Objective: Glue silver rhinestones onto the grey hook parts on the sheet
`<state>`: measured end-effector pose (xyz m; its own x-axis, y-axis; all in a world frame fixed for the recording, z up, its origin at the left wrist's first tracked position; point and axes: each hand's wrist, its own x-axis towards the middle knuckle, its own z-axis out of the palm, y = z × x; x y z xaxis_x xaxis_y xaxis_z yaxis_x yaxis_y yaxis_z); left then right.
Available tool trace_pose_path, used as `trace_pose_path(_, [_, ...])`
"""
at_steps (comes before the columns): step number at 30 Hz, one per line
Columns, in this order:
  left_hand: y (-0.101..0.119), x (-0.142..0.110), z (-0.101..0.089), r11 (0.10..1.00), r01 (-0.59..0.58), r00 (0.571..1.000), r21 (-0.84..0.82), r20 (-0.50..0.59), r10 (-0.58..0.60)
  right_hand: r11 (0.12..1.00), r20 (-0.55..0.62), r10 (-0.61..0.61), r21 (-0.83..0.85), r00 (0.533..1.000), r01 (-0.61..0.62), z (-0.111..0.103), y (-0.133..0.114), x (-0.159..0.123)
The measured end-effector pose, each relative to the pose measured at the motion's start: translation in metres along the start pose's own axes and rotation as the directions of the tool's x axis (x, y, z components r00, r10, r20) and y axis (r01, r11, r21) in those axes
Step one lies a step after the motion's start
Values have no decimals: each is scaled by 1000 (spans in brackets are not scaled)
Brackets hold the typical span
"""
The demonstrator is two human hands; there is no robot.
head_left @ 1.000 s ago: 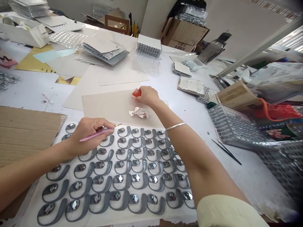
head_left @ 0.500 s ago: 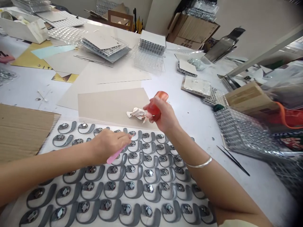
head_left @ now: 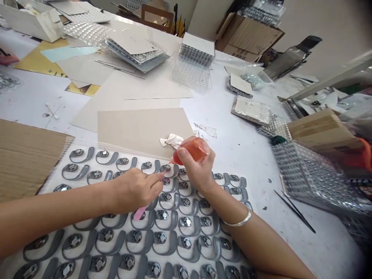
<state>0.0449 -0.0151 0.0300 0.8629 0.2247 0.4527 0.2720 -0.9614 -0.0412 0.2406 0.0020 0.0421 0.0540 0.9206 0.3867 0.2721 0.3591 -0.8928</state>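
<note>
- In the head view, the left hand (head_left: 136, 190) is closed around a slim pink tool (head_left: 140, 213), whose rounded end sticks out below the palm; its fingertips are over the upper middle rows of grey pieces.
- The right hand (head_left: 199, 166) grips a red-orange squeeze bottle (head_left: 194, 150), tilted so that its narrow nozzle points down toward the left fingertips; whether nozzle and tool touch is too small to tell.
- The grey curved pieces (head_left: 196, 226), each with a faceted stone in a round setting at one end, lie in rows on a whitish sheet (head_left: 58, 162) under both forearms.
- A silver bangle (head_left: 238, 223) circles the right forearm.
- A crumpled white tissue (head_left: 172, 141) lies just beyond the bottle, on a beige card (head_left: 139, 124) behind the rows.
- Corrugated cardboard (head_left: 29, 155) lies left of the sheet, with a cotton swab (head_left: 52, 111) beyond it.
- On the white bench (head_left: 252, 162), black tweezers (head_left: 295, 211) lie right of the right forearm, near clear plastic trays (head_left: 314, 170).
- Farther back stand a card-topped tray stack (head_left: 197, 54) and a grey drinking bottle (head_left: 292, 58).
</note>
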Motion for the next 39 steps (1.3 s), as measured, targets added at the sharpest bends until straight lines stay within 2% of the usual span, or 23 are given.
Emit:
trace_pose_path(5, [1, 2, -1, 999, -35, 999, 35, 9, 35, 1000, 48, 12, -17, 999, -11, 1, 2, -1])
trace_pose_path(9, [2, 2, 0, 1000, -20, 1000, 24, -12, 20, 1000, 67, 24, -19, 997, -23, 1, 1, -3])
trace_pose_path(23, [1, -1, 2, 999, -25, 999, 46, 21, 24, 996, 49, 32, -88, 998, -27, 1, 5, -3])
trace_pose_path(28, [1, -2, 2, 1000, -12, 999, -8, 44, 12, 995, 45, 22, -101, 999, -17, 1, 6, -4])
trace_pose_path(39, [2, 1, 2, 999, -9, 1000, 46, -27, 11, 994, 16, -21, -103, 1000, 22, 1, 7, -3])
